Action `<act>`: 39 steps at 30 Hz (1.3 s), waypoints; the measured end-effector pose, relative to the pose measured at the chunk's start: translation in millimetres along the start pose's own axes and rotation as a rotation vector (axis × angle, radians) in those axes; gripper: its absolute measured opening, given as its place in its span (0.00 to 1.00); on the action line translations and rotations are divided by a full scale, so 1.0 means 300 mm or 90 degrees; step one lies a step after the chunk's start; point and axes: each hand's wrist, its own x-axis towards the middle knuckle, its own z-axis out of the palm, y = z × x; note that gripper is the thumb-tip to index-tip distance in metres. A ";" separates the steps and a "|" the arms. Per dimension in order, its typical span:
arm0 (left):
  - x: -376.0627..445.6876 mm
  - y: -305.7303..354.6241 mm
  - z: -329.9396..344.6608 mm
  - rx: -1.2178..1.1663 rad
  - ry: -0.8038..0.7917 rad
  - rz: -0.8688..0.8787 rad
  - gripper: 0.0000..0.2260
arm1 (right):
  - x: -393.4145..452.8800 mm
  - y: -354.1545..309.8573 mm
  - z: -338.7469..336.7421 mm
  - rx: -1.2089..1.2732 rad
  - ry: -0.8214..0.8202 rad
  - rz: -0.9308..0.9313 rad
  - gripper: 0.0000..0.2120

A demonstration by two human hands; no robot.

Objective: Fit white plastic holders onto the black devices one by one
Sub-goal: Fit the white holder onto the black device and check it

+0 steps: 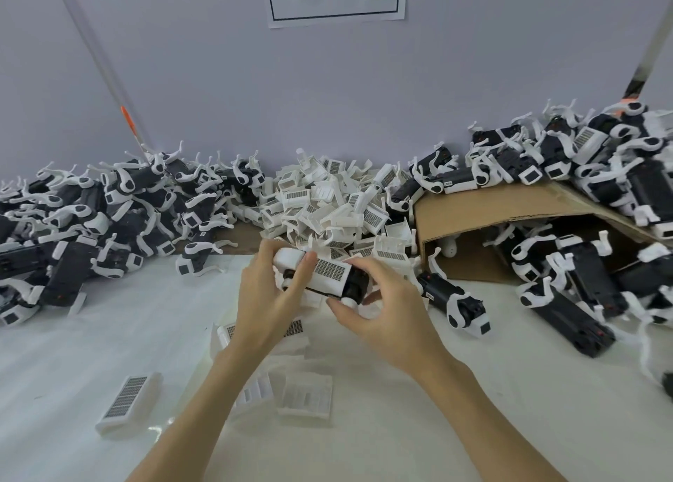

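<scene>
Above the table's middle I hold one black device with a white plastic holder lying along its top, the holder's barcode grid facing up. My left hand grips the left end, thumb over the holder. My right hand curls around the right end, thumb and fingers beside the device's round white part. A heap of loose white holders lies just behind my hands.
Black devices carrying white holders are piled at the left. More black devices fill the right side, on and under a cardboard flap. Several loose holders lie on the white table near me. A grey wall stands behind.
</scene>
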 end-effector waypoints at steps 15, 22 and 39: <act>0.015 -0.011 -0.006 -0.109 -0.060 -0.094 0.24 | 0.002 0.001 -0.019 0.073 -0.116 0.048 0.21; 0.052 -0.027 -0.040 -0.248 0.041 -0.111 0.31 | 0.244 -0.038 -0.258 0.420 -0.015 0.299 0.28; 0.038 -0.098 -0.014 0.158 -0.060 0.007 0.13 | 0.132 0.067 -0.126 0.542 -0.031 0.363 0.17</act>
